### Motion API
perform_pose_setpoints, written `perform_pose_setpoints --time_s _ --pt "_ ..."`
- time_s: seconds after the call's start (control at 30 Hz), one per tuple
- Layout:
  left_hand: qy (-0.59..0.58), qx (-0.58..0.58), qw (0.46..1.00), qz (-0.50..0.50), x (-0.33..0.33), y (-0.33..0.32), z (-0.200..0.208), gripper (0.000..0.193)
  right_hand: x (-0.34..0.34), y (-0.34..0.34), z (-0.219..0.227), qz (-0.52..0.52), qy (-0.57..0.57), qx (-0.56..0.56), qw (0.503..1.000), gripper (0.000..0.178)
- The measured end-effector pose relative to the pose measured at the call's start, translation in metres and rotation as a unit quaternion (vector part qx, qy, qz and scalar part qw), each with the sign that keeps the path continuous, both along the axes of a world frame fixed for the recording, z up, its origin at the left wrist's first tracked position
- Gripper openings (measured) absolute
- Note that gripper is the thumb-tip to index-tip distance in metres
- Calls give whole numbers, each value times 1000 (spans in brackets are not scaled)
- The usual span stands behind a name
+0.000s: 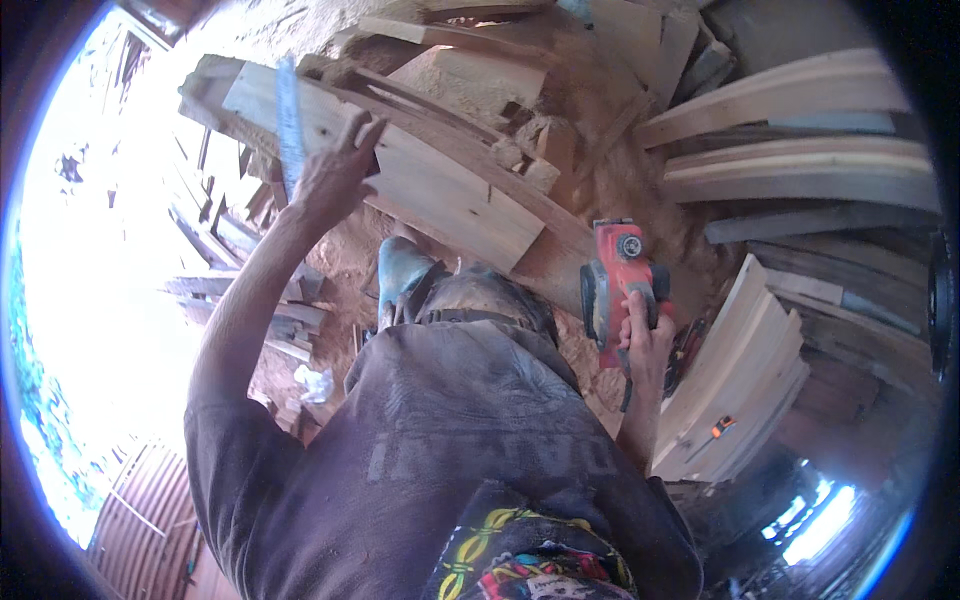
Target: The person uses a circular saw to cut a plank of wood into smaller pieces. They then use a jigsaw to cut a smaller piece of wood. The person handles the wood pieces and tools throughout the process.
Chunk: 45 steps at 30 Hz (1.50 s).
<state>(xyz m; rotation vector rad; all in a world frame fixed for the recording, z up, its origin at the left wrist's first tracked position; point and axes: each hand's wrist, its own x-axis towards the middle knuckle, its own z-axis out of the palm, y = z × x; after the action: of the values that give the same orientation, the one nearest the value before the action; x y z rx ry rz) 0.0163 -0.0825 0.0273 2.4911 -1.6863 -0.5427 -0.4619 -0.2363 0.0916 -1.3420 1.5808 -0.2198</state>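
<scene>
My right hand [645, 335] is wrapped round the handle of a red and black electric hand planer [622, 262], held to the right of my legs. My left hand [335, 175] is over a wide pale board [450, 195], its fingers partly bent. Beside that hand a metal ruler-like blade [289, 120] points away from me; it looks like part of a square, and a dark piece shows between thumb and fingers. My palm hides how they join. The board lies slanted on other timber in front of me.
Curved planks [790, 165] are piled at the far right. Nearer on the right, pale curved boards [735, 370] lean together, with a small orange and black tool [722, 427] on them. Wood offcuts [225, 250] and sawdust cover the ground at left, near a crumpled white bag [314, 383].
</scene>
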Motion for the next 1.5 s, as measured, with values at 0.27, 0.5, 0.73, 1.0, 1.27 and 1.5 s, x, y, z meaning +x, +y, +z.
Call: perform_pose_setpoints --time_s 0.27,0.5,0.73,1.0,1.27,1.5 --pt "34 121 990 -62 -1 -35 -33 138 -35 15 -13 -56 -86 21 994 41" --pt "40 -19 990 137 -44 -46 -60 137 -41 -16 -32 57 -130 -47 989 35" --pt "68 -9 930 361 -34 34 -78 137 -57 -35 -66 124 -109 -41 985 37" --pt "321 87 785 523 -127 197 -50 67 -43 -47 -28 119 -103 58 986 41" --pt "497 -75 659 560 -224 158 -72 57 -33 -47 -19 136 -70 55 987 38" --pt "529 -219 626 529 -257 100 -102 63 -33 -44 -16 160 -72 43 984 46"
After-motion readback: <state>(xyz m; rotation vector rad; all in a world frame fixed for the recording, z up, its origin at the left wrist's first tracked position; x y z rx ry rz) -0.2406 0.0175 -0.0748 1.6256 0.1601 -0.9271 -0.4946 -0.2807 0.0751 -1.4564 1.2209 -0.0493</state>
